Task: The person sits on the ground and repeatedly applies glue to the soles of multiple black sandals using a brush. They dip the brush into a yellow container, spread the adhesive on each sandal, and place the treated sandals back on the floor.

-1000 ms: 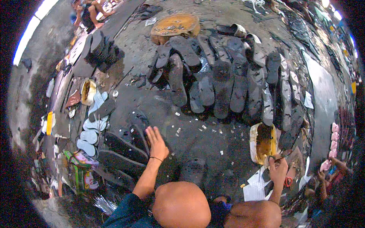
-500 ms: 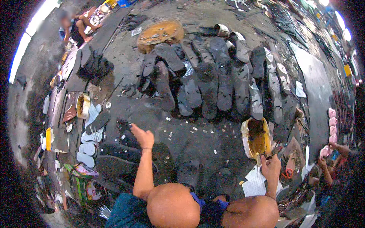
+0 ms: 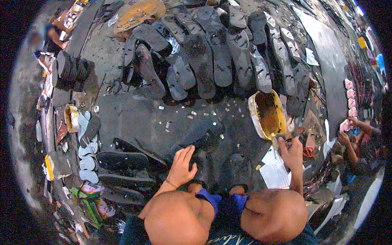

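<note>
head view: i am seeing the right hand (image 3: 292, 152) gripping a brush (image 3: 286, 138) beside the glue tub (image 3: 267, 114); left hand (image 3: 181, 164) is hovering spread, fingertips near a black sole (image 3: 195, 136). glue may be dripping onto soles.

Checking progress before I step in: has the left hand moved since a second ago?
Yes. The left hand has drawn back toward the person's knees, from beside the pale cut-out soles to the dark sole lying mid-floor.

At the lower left of your frame lies a green and red printed carton (image 3: 93, 200); no signs or screens show.
</note>
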The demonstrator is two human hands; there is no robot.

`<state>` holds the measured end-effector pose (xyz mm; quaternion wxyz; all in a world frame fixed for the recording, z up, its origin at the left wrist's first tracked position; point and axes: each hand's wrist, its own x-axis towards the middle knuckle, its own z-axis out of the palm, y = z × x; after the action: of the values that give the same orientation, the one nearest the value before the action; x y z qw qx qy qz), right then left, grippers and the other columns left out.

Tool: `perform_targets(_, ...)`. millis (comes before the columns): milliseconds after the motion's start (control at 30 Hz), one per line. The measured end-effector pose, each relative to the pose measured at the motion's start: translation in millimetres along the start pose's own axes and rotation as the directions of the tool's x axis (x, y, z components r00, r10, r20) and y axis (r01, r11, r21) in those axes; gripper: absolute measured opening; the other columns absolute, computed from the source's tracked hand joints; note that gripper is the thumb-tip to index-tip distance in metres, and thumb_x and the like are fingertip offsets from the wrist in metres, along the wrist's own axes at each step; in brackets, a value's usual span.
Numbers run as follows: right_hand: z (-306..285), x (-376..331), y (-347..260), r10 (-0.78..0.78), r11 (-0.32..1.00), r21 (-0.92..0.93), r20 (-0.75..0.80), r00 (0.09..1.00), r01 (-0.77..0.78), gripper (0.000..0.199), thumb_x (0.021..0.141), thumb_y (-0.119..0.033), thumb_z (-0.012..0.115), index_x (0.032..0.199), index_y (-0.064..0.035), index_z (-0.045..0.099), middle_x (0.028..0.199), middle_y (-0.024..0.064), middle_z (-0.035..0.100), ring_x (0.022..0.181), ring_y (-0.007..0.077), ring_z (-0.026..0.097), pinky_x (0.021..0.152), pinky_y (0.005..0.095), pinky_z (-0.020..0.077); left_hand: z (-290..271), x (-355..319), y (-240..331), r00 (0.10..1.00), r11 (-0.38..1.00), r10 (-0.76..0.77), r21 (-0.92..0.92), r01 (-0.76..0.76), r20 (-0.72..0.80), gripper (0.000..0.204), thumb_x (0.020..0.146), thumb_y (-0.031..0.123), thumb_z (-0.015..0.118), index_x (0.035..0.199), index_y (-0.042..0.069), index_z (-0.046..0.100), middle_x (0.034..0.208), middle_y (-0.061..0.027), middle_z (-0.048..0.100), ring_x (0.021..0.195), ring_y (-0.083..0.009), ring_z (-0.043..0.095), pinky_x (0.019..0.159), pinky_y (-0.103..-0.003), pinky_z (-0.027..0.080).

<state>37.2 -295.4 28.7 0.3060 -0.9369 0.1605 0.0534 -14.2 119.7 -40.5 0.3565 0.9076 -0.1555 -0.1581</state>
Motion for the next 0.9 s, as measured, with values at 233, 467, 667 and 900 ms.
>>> perform_targets(233,21,7,-40,-0.095,0.919,0.381,0.465,0.880,-0.103,0.031,0.088,-0.025,0.074,0.106,0.0002,0.068,0.097,0.0146,0.072,0.092,0.0284,0.069,0.084,0.0407,0.0527,8,63,-28,0.974,0.979,0.144,0.119,-0.165,0.173,0.082,0.078,0.033,0.060,0.154,0.012,0.037,0.165,-0.0215,0.018,0.152,-0.0409,0.015,0.122,-0.058,0.006)
perform_targets(467,65,30,-104,-0.333,0.779,0.603,0.169,0.928,0.170,0.026,0.092,-0.011,0.073,0.113,-0.0001,0.064,0.100,0.0045,0.069,0.093,0.0111,0.062,0.084,0.0278,0.0508,14,101,-36,0.972,0.963,0.164,0.188,-0.195,0.171,0.073,0.092,0.056,0.057,0.149,0.012,0.046,0.164,-0.0137,0.024,0.153,-0.0351,0.018,0.122,-0.057,0.008)
perform_targets(667,69,37,-134,-0.304,0.680,0.722,0.117,0.946,0.129,0.028,0.091,-0.009,0.074,0.116,-0.0005,0.064,0.101,0.0037,0.069,0.090,0.0094,0.062,0.082,0.0257,0.0509,17,124,-36,0.904,0.866,0.401,0.261,-0.427,0.148,0.070,0.094,0.059,0.055,0.146,0.014,0.050,0.156,-0.0145,0.041,0.150,-0.0302,0.028,0.122,-0.055,0.014)
perform_targets(900,79,45,-163,-0.370,0.667,0.634,-0.172,0.913,0.390,0.028,0.090,-0.011,0.075,0.115,-0.0019,0.065,0.102,0.0048,0.070,0.091,0.0127,0.065,0.082,0.0278,0.0514,-22,155,23,0.947,0.237,-0.322,-0.966,0.104,0.023,0.048,0.108,0.031,0.039,0.142,-0.001,0.051,0.140,-0.0097,0.058,0.125,-0.0213,0.058,0.107,-0.036,0.044)
